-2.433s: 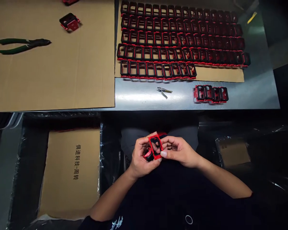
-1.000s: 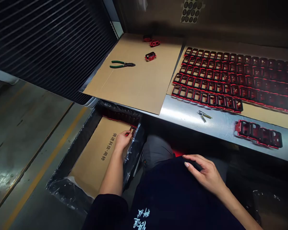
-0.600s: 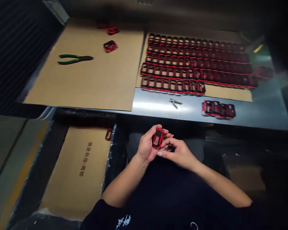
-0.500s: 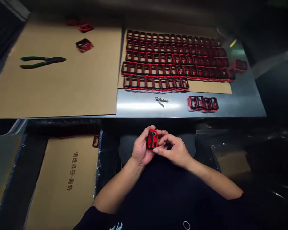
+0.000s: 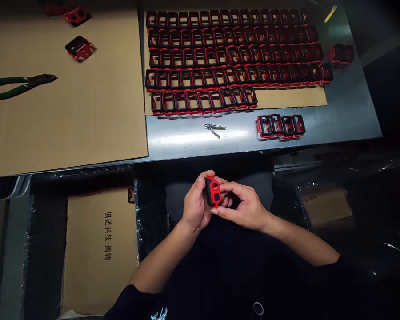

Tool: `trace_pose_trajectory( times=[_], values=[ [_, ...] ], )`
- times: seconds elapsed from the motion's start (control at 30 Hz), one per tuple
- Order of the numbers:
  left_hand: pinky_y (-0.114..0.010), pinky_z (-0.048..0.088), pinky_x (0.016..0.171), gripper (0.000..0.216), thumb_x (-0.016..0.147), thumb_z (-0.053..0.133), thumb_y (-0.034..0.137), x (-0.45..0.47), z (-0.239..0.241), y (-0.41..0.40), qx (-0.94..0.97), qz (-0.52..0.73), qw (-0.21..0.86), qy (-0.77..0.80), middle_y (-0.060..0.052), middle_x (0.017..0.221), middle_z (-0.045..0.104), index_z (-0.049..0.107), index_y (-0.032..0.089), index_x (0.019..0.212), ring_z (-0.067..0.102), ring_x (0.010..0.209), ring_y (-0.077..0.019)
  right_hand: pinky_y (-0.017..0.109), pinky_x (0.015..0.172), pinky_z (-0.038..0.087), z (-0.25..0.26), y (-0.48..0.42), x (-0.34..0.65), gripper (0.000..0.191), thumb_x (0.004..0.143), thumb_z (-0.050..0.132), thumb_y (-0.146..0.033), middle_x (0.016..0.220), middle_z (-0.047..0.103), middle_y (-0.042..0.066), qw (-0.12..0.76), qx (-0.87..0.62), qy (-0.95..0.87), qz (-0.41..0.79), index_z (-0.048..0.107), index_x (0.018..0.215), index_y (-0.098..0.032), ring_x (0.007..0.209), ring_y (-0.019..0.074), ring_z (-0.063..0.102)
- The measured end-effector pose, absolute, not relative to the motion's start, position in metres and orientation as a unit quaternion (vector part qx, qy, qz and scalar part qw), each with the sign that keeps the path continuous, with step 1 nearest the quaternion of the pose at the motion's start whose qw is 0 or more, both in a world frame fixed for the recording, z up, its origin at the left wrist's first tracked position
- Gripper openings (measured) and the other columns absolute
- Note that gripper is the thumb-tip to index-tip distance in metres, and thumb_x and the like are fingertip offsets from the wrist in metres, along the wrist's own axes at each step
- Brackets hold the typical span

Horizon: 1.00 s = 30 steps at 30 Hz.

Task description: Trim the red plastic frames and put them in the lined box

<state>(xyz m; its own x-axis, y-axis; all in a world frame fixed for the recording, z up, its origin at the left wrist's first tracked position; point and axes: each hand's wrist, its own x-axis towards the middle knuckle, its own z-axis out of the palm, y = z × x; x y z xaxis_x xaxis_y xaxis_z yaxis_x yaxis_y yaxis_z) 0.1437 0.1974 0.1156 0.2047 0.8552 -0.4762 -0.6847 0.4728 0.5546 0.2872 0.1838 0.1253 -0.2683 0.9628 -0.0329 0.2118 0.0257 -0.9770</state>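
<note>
Frame in red and black point(image 5: 215, 191), rectangular w/ openings in its red side, held over the lap, long axis approx. 12 to 6 o'clock w/ slight tilt; clock hrs below counted from this pc. Bare left hand point(image 5: 196, 202) gripping it from the 9 o'clock side, thumb nr its black rim. Bare right hand point(image 5: 247, 206) curled in from 3–4, thumb tip on the pc's lower end, index at its red side, so pinching it too; other fingers partly hidden. At 12, small silver nippers w/ yellowish handle point(image 5: 216, 127) on grey metal table point(image 5: 180, 140). Farther out at 12, five rows of red-and-black frames point(image 5: 235, 56) set close tog. on tan cardboard base point(image 5: 293, 98), nearest row shorter. At 1–2, grp of four frames point(image 5: 282, 127) side by side on bare metal. At 10, green-handled pliers w/ dark head point(image 5: 33, 82), handles apart, on large tan cardboard sheet point(image 5: 96, 111). Same sheet, 10–11, single red-and-black frame point(image 5: 82, 49), turned askew; another nr it at 11. At 8, black plastic-lined box point(image 5: 43, 249) w/ printed brown cardboard point(image 5: 86, 249) inside, plus lone frame point(image 5: 130, 190) at its 9 o'clock corner. At 3, small brown cardboard pc point(image 5: 328, 209) amid black plastic.
</note>
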Motion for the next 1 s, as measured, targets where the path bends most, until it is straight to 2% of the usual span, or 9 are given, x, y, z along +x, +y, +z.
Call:
trace_pose_trajectory(
  times=[0.1,0.2,0.37,0.6,0.83,1.0],
  values=[
    [-0.039,0.063,0.078,0.040,0.080,0.078,0.054,0.135,0.112,0.194,0.153,0.508,0.742,0.410,0.000,0.085,0.072,0.065,0.022,0.100,0.073,0.080,-0.0198,0.027,0.063,0.057,0.125,0.183,0.291,0.029,0.080,0.080,-0.032,0.081,0.071,0.002,0.385,-0.448,-0.635,0.498,0.071,0.105,-0.022,0.065,0.0133,0.063],
    [-0.036,0.063,0.075,0.042,0.079,0.079,0.055,0.128,0.109,0.190,0.183,0.489,0.728,0.445,-0.003,0.090,0.076,0.067,0.021,0.100,0.073,0.079,-0.0197,0.028,0.063,0.057,0.126,0.181,0.295,0.029,0.080,0.080,-0.034,0.081,0.071,0.002,0.384,-0.447,-0.638,0.497,0.072,0.105,-0.022,0.066,0.0138,0.064],
    [-0.033,0.061,0.074,0.043,0.078,0.080,0.055,0.123,0.105,0.184,0.235,0.467,0.726,0.447,-0.004,0.084,0.078,0.070,0.021,0.103,0.074,0.074,-0.0186,0.027,0.061,0.056,0.130,0.179,0.297,0.030,0.080,0.081,-0.036,0.077,0.071,0.002,0.380,-0.447,-0.639,0.497,0.072,0.104,-0.022,0.064,0.0138,0.064],
    [-0.035,0.058,0.084,0.039,0.084,0.076,0.049,0.117,0.102,0.179,0.299,0.478,0.704,0.431,-0.008,0.101,0.078,0.069,0.021,0.111,0.073,0.090,-0.0214,0.028,0.065,0.057,0.131,0.178,0.298,0.028,0.081,0.080,-0.034,0.078,0.074,0.002,0.385,-0.435,-0.646,0.496,0.072,0.105,-0.022,0.065,0.0148,0.066],
    [-0.028,0.054,0.066,0.045,0.080,0.077,0.052,0.115,0.100,0.176,0.276,0.458,0.735,0.417,-0.007,0.090,0.074,0.068,0.019,0.111,0.067,0.073,-0.0175,0.029,0.065,0.058,0.128,0.176,0.299,0.032,0.079,0.083,-0.037,0.079,0.076,0.002,0.374,-0.439,-0.641,0.506,0.072,0.106,-0.021,0.064,0.0155,0.068],
    [-0.027,0.054,0.071,0.044,0.080,0.077,0.052,0.114,0.097,0.175,0.297,0.464,0.717,0.427,-0.006,0.091,0.071,0.069,0.020,0.110,0.066,0.077,-0.0167,0.027,0.065,0.058,0.128,0.177,0.299,0.031,0.079,0.083,-0.033,0.079,0.076,0.002,0.375,-0.433,-0.640,0.512,0.072,0.105,-0.021,0.064,0.0144,0.068]
  ],
)
